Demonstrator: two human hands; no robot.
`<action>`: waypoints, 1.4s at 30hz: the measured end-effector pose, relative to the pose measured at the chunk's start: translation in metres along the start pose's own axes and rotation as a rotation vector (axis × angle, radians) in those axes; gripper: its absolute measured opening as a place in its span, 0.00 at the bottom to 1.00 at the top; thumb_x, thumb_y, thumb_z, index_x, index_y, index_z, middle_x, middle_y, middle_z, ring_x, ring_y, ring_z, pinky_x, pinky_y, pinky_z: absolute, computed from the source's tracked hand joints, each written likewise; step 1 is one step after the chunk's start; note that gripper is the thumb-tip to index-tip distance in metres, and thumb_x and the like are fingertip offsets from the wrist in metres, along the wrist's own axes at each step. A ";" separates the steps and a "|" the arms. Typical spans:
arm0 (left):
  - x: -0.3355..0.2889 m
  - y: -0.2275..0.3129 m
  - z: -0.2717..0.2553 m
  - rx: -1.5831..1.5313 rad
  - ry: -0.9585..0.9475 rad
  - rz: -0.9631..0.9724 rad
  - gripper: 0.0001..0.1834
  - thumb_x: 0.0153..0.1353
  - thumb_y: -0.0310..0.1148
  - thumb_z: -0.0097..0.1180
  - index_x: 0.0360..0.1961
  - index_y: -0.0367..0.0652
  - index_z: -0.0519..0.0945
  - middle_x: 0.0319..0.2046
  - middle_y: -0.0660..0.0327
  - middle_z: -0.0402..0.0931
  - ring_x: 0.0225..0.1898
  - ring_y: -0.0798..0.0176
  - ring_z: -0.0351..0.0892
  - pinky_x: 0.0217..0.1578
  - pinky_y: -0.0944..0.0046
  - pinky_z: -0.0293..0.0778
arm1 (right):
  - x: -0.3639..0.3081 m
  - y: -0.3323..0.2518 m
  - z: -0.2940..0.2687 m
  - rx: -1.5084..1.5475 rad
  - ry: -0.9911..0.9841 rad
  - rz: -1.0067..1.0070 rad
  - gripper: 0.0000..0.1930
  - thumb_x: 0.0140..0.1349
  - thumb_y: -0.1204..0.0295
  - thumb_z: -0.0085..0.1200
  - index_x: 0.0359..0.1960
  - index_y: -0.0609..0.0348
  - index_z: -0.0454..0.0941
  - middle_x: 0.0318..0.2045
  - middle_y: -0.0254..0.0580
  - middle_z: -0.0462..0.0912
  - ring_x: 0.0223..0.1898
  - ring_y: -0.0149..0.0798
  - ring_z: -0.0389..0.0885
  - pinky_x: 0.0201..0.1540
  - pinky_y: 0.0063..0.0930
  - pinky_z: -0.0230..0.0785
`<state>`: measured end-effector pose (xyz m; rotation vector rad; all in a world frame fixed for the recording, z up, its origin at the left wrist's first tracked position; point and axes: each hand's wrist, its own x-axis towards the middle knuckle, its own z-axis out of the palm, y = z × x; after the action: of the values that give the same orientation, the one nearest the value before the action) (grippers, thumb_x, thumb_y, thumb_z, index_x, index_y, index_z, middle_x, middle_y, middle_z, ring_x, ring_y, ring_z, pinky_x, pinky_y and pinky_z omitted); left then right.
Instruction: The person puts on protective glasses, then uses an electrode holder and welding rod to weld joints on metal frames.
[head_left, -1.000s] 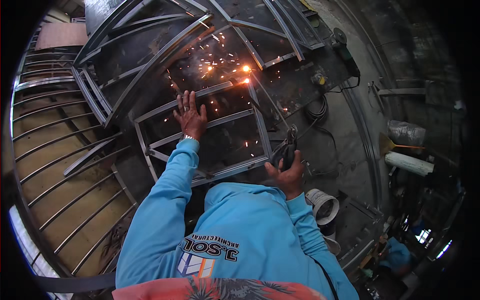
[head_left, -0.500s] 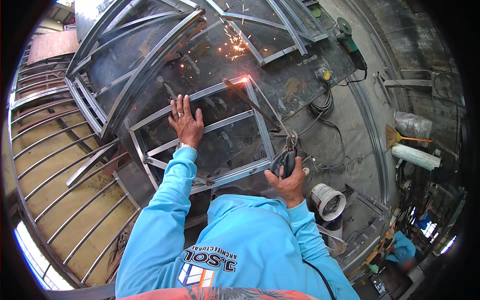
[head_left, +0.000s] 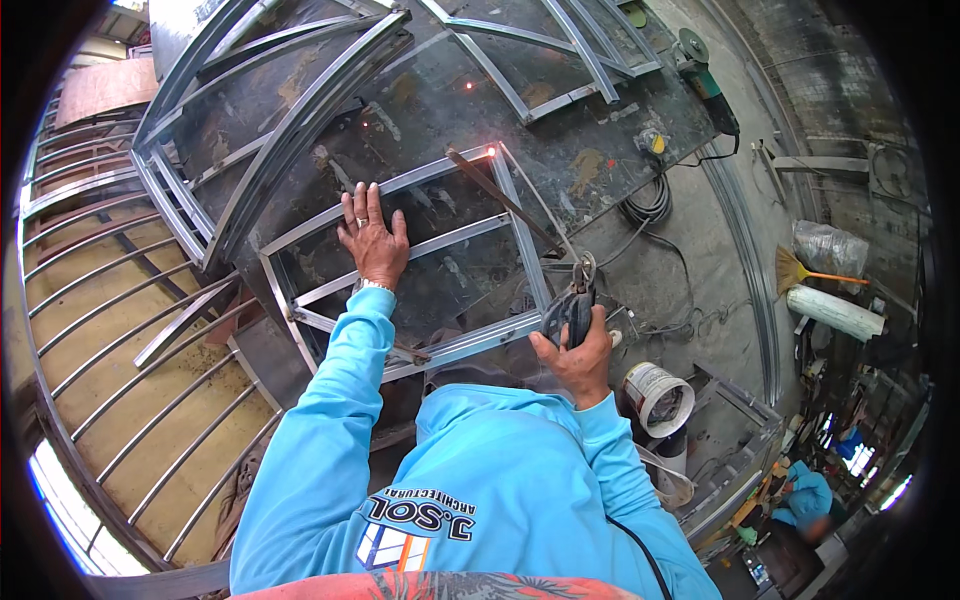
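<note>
My right hand [head_left: 580,358] is closed round a black welding electrode holder [head_left: 570,308]. A thin welding rod [head_left: 540,202] runs from its jaw up to the far right corner of a rectangular metal frame [head_left: 520,247], where a small spot glows red-orange. My left hand [head_left: 373,240] lies with fingers stretched out, its fingertips at the frame's far bar and a ring on one finger. A rusty flat bar [head_left: 505,203] lies slantwise across that corner. The frame rests on a dark metal worktable [head_left: 560,130].
Curved metal frames [head_left: 300,130] lie at the far left of the table, more tubing beyond. An angle grinder [head_left: 706,84] sits at the far right edge. A coiled cable [head_left: 648,202], a bucket [head_left: 657,400] and a broom [head_left: 792,272] are to the right. Another person sits at lower right.
The shower of sparks at the corner has died down to a glowing spot and a few embers. The smoke has thinned. Both hands stay nearly where they were.
</note>
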<state>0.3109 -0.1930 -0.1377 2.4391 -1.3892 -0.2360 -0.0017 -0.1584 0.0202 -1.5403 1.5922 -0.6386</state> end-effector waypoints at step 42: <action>-0.023 -0.029 -0.001 -0.184 0.047 -0.070 0.39 0.69 0.47 0.49 0.77 0.55 0.51 0.79 0.65 0.36 0.79 0.55 0.27 0.73 0.31 0.38 | -0.010 -0.119 0.167 -0.267 -0.709 -0.477 0.31 0.45 0.60 0.77 0.40 0.61 0.66 0.24 0.40 0.80 0.22 0.29 0.79 0.24 0.24 0.72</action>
<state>0.3231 -0.1596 -0.1480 2.3288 -1.2069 -0.3068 0.2019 -0.1339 0.0286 -2.0699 0.7971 -0.0774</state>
